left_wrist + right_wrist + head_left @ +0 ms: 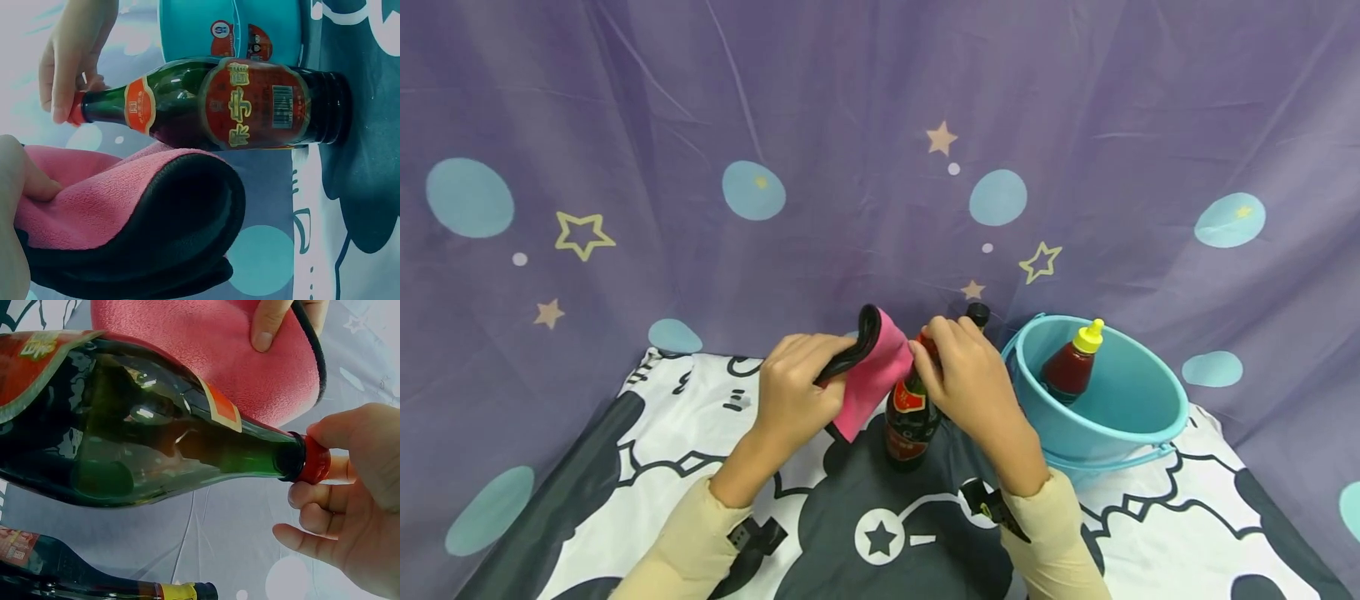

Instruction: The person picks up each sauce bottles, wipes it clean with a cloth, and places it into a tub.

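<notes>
My left hand (pixel 797 387) grips a folded cloth (pixel 876 379), pink and fluffy on one face and black on the other. Its thumb (pixel 40 178) presses into the pink side in the left wrist view. With thumb and fingers, my right hand (pixel 356 500) pinches the red cap (pixel 317 459) of a dark green glass bottle (pixel 910 425). That bottle stands upright and has red and gold labels (pixel 256 103). The cloth is close beside the bottle; whether they touch I cannot tell.
A second dark bottle (pixel 69 565) with a yellow neck band and black cap (pixel 978 312) stands behind my right hand. On the right, a light blue bucket (pixel 1105 450) holds a dark red squeeze bottle (pixel 1067 371) with a yellow top. A purple curtain (pixel 865 150) hangs behind the cloth-covered table.
</notes>
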{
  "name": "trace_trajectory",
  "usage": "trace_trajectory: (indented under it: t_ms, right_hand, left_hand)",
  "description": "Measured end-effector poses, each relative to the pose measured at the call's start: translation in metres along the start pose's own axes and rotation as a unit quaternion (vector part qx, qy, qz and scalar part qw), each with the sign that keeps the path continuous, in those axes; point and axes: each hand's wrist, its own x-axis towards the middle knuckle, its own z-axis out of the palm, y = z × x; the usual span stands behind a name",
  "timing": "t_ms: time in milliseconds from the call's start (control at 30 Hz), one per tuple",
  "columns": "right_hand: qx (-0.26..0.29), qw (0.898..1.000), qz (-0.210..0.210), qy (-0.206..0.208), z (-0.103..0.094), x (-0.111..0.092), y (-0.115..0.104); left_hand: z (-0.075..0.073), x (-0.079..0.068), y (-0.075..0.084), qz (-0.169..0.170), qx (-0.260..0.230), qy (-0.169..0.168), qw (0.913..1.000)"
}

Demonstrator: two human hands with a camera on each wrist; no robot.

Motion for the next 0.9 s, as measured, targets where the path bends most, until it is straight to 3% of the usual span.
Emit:
trace_trajectory:
  t_ms: [200, 400, 667, 900]
  right_hand:
    - [0.033, 0.999, -0.014, -0.020, -0.002, 0.002, 0.001]
    - [0.053, 0.997, -0.019, -0.045, -0.004, 0.003, 0.001]
    - [0.049, 0.997, -0.025, -0.054, -0.005, 0.002, -0.001]
    - [0.036, 0.998, -0.021, -0.054, -0.006, 0.001, -0.001]
  left_hand:
    - [0.002, 0.001, 0.000, 0.018, 0.004, 0.021, 0.9996]
    - [0.008, -0.001, 0.000, 0.060, 0.008, 0.034, 0.9976]
    - [0.015, -0.010, 0.006, 0.115, 0.003, -0.018, 0.9932]
    - [0.018, -0.012, 0.008, 0.121, -0.020, -0.053, 0.9910]
